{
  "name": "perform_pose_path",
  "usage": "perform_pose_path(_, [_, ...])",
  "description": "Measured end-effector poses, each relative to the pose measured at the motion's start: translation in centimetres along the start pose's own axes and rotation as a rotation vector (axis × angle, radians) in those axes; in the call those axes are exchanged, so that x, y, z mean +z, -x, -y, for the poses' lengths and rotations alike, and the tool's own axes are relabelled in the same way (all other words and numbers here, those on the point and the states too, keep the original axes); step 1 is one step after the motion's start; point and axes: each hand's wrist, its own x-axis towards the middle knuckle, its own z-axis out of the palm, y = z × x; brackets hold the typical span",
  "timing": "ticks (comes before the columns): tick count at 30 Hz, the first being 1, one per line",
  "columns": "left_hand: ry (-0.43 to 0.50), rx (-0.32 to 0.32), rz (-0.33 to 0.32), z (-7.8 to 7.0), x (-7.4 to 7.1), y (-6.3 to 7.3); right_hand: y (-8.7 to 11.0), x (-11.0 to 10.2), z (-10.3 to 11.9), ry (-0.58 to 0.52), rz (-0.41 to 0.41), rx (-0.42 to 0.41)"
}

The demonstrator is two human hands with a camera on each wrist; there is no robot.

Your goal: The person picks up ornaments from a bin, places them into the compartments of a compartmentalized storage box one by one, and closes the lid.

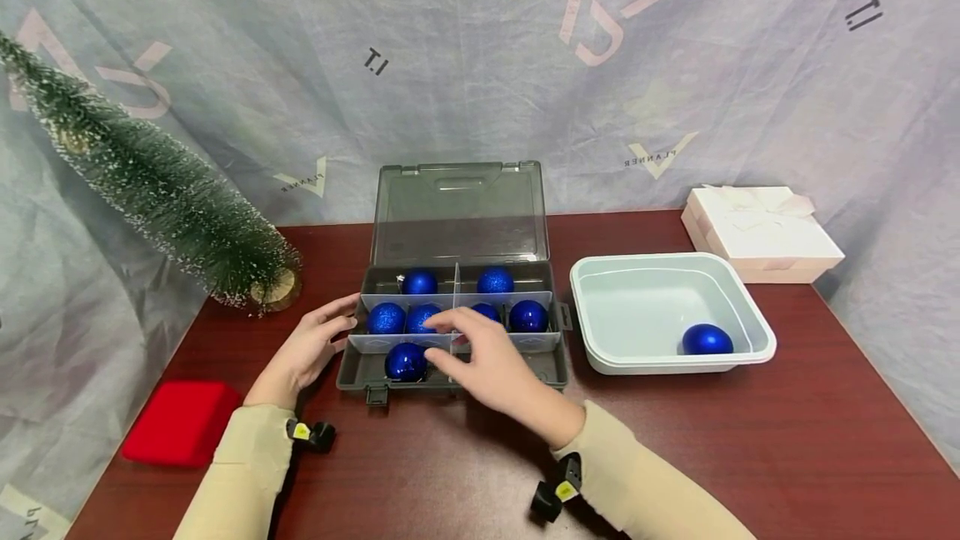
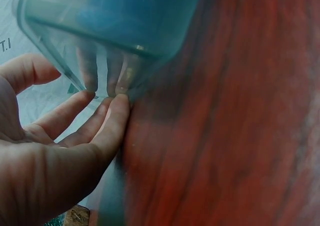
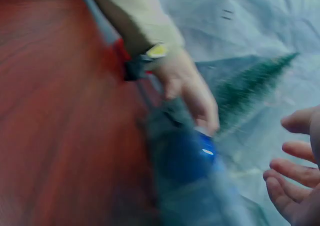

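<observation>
left hand (image 1: 311,348) relaxed, fingers touching the divided case (image 1: 536,365) at 9 o'clock, right hand (image 1: 487,361) loosely spread, holding nothing over the blue baubles (image 1: 406,362) inside, backdrop (image 1: 450,7) at 12 says PLANNER backwards lol

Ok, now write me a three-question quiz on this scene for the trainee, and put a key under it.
1. How many blue balls lie in the pale tub?
2. True or false: the lid of the divided box stands open.
3. What touches the outer wall at the divided box's left end?

Key:
1. One.
2. True.
3. The person's left hand, with its fingertips.
</observation>
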Motion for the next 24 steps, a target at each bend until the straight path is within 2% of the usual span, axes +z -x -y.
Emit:
perform_pose_path(5, [0.009,0.005,0.0,-0.1,0.0,0.1,0.6,-3.9,0.2,-0.087,-0.072,-0.018])
perform_pose_path(10, [0.005,0.003,-0.001,-0.1,0.0,0.1,1.7,-7.9,0.2,-0.083,-0.132,-0.009])
perform_pose_path(18, [0.014,0.001,0.0,-0.1,0.1,0.1,4.7,-14.3,-0.4,0.0,-0.24,0.043])
perform_pose_path(24, [0.01,0.003,0.0,0.0,0.1,0.1,7.3,-18.6,-1.2,0.099,-0.315,0.151])
